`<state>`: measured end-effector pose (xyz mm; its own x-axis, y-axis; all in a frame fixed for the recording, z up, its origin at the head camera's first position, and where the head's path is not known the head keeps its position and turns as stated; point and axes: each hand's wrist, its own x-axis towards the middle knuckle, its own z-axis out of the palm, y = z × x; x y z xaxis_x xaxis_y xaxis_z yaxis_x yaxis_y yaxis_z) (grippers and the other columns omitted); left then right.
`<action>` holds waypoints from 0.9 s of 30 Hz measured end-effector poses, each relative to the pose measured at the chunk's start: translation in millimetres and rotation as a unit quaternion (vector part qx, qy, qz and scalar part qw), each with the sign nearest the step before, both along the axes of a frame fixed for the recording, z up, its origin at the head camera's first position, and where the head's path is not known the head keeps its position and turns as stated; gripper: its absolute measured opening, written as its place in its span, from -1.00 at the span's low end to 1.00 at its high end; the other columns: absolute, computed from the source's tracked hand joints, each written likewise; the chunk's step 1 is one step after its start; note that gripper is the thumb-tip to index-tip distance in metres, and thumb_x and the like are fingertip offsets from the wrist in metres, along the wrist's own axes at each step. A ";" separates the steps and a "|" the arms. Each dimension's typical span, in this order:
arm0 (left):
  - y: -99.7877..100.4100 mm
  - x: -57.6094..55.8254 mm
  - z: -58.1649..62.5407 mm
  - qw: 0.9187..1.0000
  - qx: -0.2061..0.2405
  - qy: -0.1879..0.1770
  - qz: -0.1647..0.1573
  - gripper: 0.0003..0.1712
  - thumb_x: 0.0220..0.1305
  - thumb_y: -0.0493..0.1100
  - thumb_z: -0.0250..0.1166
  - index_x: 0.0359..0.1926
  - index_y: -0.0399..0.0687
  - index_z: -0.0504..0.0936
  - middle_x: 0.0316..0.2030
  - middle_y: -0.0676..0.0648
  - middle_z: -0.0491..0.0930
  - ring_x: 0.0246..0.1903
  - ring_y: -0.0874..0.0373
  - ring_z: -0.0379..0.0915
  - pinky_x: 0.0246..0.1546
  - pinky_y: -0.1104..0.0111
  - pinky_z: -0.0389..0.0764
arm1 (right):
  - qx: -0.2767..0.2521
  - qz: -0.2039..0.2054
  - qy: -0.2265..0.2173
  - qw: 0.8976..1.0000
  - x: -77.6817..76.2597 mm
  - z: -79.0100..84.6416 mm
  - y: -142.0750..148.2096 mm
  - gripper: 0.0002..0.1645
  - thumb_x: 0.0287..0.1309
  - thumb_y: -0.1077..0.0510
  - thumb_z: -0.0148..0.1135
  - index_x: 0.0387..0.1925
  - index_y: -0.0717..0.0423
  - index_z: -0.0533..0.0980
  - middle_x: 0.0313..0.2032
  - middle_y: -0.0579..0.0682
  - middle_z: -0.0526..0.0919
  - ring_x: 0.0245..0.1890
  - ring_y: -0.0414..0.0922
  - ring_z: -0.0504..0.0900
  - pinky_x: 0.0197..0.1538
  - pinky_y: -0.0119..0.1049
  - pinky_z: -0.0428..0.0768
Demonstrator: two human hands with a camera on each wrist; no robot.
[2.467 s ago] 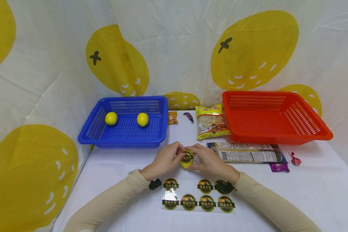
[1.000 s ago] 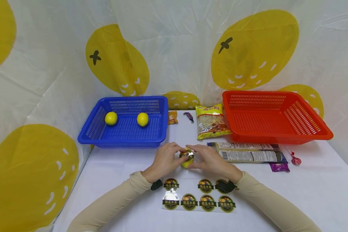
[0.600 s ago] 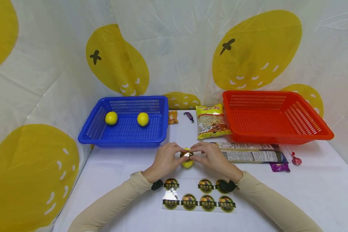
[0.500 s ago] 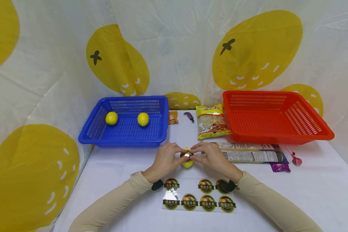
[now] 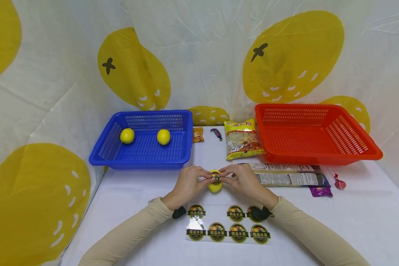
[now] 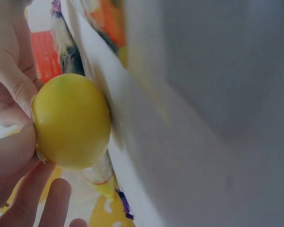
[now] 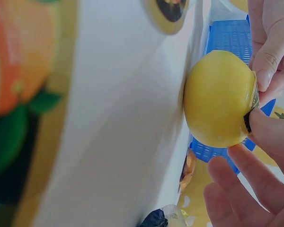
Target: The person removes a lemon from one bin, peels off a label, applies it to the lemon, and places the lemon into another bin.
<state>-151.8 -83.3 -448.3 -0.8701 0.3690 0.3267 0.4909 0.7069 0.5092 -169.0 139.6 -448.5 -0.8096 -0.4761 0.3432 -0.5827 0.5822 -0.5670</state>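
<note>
A yellow lemon (image 5: 215, 188) rests on the white tablecloth between the hands, with a round black-and-gold fruit sticker (image 5: 216, 177) over its top. From the left side, my left hand (image 5: 187, 186) pinches the sticker's edge between thumb and forefinger. My right hand (image 5: 246, 183) pinches the opposite edge, its fingertips right at the lemon. In the right wrist view the sticker (image 7: 253, 97) follows the lemon's (image 7: 217, 99) curve, with a dark edge lifting a little beside the right thumb. The left wrist view shows mostly the lemon's (image 6: 73, 120) bare side.
A sheet of matching stickers (image 5: 216, 211) lies nearer the body. Behind stand a blue basket (image 5: 139, 162) holding two lemons (image 5: 164, 137) and a red basket (image 5: 319, 158). A pasta bag (image 5: 242, 142), a long packet (image 5: 289, 177), a lollipop (image 5: 340, 184) and wrapped sweets (image 5: 320, 191) lie around.
The right hand has shifted from the lemon's side to the sticker's edge. The sticker has turned and its bright glare has gone. The left hand keeps its pinch.
</note>
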 end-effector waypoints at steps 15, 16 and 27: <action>-2.2 -0.3 0.2 0.999 0.030 -0.021 0.008 -0.89 0.06 -0.05 0.60 -0.39 0.07 0.86 -0.30 0.12 0.82 -0.20 0.18 0.73 -0.01 0.23 0.57 | 0.036 0.008 0.007 0.999 3.0 4.1 0.4 -0.96 0.10 0.11 0.53 -0.41 -0.04 0.80 -0.12 -0.06 0.83 -0.13 -0.06 0.79 -0.07 -0.10 0.66; -2.0 -0.6 0.1 0.999 0.032 -0.023 0.009 -0.89 0.06 -0.06 0.60 -0.39 0.07 0.86 -0.31 0.13 0.82 -0.21 0.19 0.73 -0.02 0.24 0.58 | 0.040 0.010 0.010 0.999 4.0 4.5 0.6 -0.96 0.11 0.10 0.53 -0.40 -0.03 0.80 -0.11 -0.06 0.83 -0.10 -0.04 0.79 -0.04 -0.06 0.65; -0.2 -0.8 -1.8 1.000 0.031 -0.002 0.000 -0.89 0.04 -0.07 0.61 -0.41 0.06 0.86 -0.34 0.13 0.81 -0.25 0.21 0.72 -0.12 0.33 0.59 | 0.053 -0.001 0.029 0.998 11.1 1.8 2.1 -0.86 0.07 0.04 0.56 -0.35 0.00 0.81 -0.06 -0.06 0.82 -0.04 -0.06 0.78 0.03 0.00 0.67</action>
